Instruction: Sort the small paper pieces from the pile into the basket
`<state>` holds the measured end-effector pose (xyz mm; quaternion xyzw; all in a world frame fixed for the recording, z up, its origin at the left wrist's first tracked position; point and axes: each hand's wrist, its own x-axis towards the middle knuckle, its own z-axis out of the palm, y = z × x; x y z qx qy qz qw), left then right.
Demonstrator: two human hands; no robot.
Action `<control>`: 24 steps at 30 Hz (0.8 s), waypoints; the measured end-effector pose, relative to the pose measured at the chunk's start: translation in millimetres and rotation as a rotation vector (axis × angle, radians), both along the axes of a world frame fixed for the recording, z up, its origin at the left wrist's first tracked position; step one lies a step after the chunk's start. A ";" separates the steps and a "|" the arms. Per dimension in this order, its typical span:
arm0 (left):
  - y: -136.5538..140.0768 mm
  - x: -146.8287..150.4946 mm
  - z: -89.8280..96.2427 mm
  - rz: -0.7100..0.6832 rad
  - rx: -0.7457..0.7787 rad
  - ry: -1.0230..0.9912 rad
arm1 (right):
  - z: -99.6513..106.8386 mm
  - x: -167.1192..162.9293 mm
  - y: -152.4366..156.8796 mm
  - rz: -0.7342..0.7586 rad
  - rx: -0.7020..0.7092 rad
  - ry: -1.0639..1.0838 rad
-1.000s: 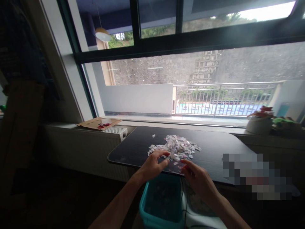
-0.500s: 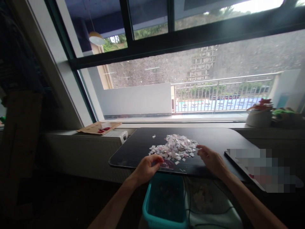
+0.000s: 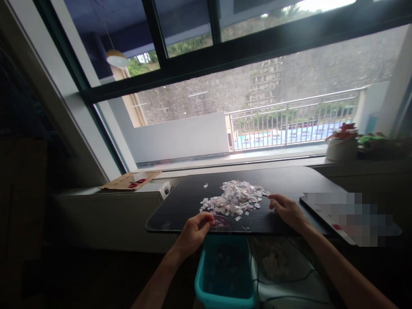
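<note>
A loose pile of small white paper pieces lies on the black tabletop. My left hand is at the table's front edge, left of a small dark reddish rounded piece. Its thumb and index finger are pinched together; whatever they hold, if anything, is too small to make out. Beside the pile's right edge, my right hand hovers low with bent fingers somewhat apart. The index fingertip is close to the outermost paper bits, and no held thing shows in that hand.
Below the table's front edge stands a teal bin, with a pale container and cables to its right. A partly blurred flat item lies at the table's right. Red-handled scissors rest on brown paper by the window.
The view has tilted and shifted slightly. My left hand's pinch has moved a little left from the reddish piece. My right hand stays beside the pile's right edge.
</note>
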<state>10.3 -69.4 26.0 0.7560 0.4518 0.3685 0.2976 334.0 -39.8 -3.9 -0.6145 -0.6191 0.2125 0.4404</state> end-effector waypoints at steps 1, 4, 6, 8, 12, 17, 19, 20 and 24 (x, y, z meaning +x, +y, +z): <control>0.1 0.3 -1.6 -0.007 -0.005 0.008 | 0.3 -0.2 -0.4 0.001 -0.002 -0.002; -3.1 -0.6 -4.7 -0.014 -0.013 0.020 | 2.2 -0.9 -2.0 0.003 -0.006 -0.013; -7.5 -2.8 -4.1 -0.006 -0.013 0.024 | 3.0 -1.1 -2.5 0.001 -0.009 -0.016; -11.7 -4.6 -1.3 -0.001 -0.016 0.039 | 3.0 -0.9 -2.3 0.000 -0.005 -0.014; -13.9 -3.0 6.9 0.029 -0.007 0.055 | 1.6 -0.3 -1.1 0.003 0.016 -0.009; -5.6 9.1 9.7 -0.018 0.010 0.099 | 1.6 -0.8 -0.9 -0.004 0.027 -0.003; 0.0 16.0 7.7 -0.007 0.061 0.106 | 1.5 -1.2 -0.6 -0.010 0.030 0.006; 3.0 19.8 6.4 0.017 0.103 0.108 | 1.3 -1.4 -0.4 -0.013 0.033 0.011; 11.1 32.7 3.0 0.089 0.265 0.147 | 0.1 -2.2 0.2 -0.016 0.040 0.034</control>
